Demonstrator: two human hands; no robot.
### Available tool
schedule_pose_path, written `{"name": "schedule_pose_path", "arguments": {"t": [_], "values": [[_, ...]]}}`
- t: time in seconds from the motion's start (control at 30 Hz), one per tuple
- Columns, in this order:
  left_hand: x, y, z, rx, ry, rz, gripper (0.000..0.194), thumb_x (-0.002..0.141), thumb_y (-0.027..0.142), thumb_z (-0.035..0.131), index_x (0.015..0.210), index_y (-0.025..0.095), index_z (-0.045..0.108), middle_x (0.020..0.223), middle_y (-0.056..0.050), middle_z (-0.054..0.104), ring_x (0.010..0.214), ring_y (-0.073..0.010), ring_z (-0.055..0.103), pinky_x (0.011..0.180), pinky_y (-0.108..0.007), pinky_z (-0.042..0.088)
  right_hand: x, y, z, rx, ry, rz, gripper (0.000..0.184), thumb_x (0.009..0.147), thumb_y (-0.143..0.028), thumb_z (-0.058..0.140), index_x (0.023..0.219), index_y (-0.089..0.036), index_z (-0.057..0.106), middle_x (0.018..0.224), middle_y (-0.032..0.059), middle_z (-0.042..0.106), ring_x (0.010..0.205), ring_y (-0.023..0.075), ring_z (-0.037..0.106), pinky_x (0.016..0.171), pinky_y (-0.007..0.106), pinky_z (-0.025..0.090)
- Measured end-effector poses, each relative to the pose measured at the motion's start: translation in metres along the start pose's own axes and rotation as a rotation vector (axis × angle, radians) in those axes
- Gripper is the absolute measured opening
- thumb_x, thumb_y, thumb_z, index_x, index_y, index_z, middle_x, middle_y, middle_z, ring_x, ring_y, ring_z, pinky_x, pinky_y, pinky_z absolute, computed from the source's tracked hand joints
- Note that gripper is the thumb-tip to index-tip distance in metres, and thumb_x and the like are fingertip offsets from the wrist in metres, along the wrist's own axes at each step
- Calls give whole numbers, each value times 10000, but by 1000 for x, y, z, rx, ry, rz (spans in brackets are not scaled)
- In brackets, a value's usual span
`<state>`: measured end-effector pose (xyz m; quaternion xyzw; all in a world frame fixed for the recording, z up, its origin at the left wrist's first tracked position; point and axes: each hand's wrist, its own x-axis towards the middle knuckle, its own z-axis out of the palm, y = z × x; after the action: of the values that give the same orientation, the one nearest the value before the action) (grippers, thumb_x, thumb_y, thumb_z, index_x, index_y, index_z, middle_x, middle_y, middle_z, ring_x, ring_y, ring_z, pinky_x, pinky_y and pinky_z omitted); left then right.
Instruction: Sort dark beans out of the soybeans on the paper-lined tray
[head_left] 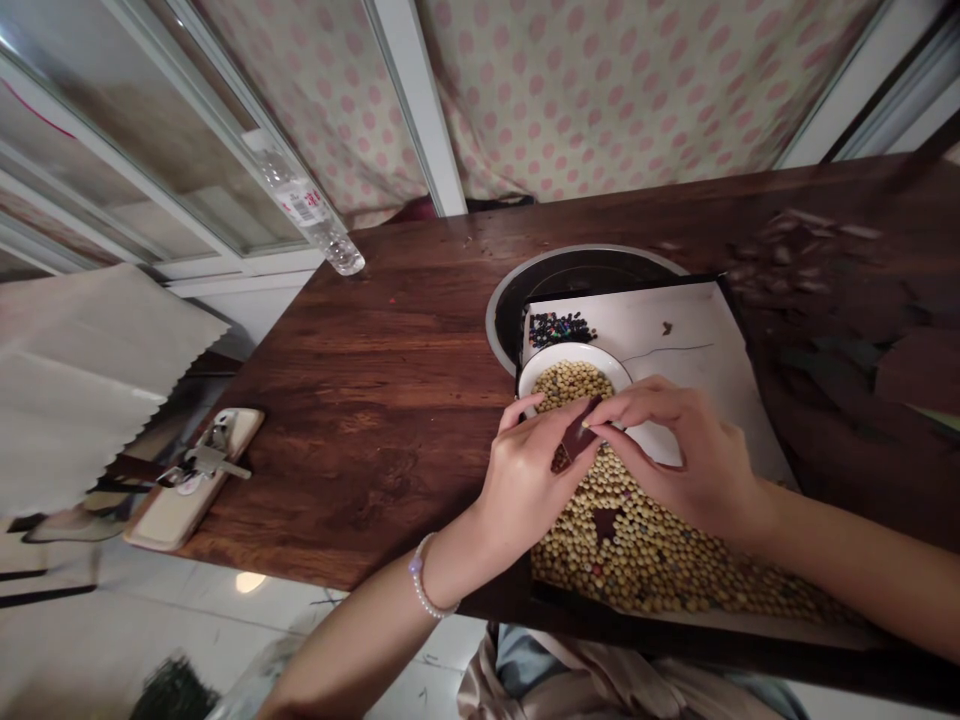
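Bare left arm [352,640] comes in from the bottom, with a string of small white pearls [424,577] around the wrist, and the bare right arm [840,560] comes in from the side. The left hand [529,480] and the right hand [679,455] are close together, and their fingers are bent, not spread. Both pinch a flat dark brown piece [577,435] between them, just above a big layer of round tan beans [660,560]. Those beans lie on a white paper sheet [667,340], and the sheet sits on a dark brown wooden table [360,440]. A round white bowl [540,368] at the top of the layer is full of the same tan beans. Well up the sheet, just beside the bowl, lies a small heap of dark beans [561,328], set apart from the tan ones. That small heap looks like the part that is done. Many tan beans lie on the sheet, with one more dark brown piece [604,522] sitting among them, so a lot looks left to do.
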<state>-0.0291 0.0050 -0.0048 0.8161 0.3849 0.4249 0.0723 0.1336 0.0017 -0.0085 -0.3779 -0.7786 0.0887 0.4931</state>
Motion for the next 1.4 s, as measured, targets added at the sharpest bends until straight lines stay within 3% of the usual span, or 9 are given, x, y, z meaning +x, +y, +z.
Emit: {"name": "schedule_pose_path", "arguments": {"t": [0.3, 0.57, 1.2, 1.4], "values": [[-1, 0, 0, -9, -2, -7, 294, 769, 147, 624, 1058, 174, 578, 942, -30, 713, 819, -150, 666, 921, -370, 477, 1, 0, 0, 45, 3, 97, 205, 776, -115, 594, 868, -238, 459, 796, -6, 631, 784, 152, 632, 665, 297, 525], [0, -1, 0, -9, -1, 3, 304, 767, 137, 627, 1065, 153, 572, 958, -36, 711, 812, -139, 662, 936, -356, 460, 0, 2, 1, 99, -10, 39, 265, 751, -75, 608, 902, -233, 458, 812, 7, 623, 817, 163, 617, 691, 320, 524], [-1, -2, 0, -1, -5, -2, 341, 752, 104, 633, 1082, 152, 563, 974, -35, 706, 805, -139, 663, 950, -354, 444, 1, -4, 0, 89, -13, 62, 249, 743, -88, 611, 877, -229, 457, 789, 3, 643, 790, 152, 632, 673, 294, 532], [-2, -2, 0, -20, -11, 24, 306, 779, 132, 614, 1078, 153, 557, 955, -43, 709, 774, -141, 673, 944, -360, 451, 2, -3, 0, 97, 0, 169, 210, 755, -117, 607, 812, -230, 441, 763, 6, 646, 744, 159, 637, 617, 299, 532]]}}
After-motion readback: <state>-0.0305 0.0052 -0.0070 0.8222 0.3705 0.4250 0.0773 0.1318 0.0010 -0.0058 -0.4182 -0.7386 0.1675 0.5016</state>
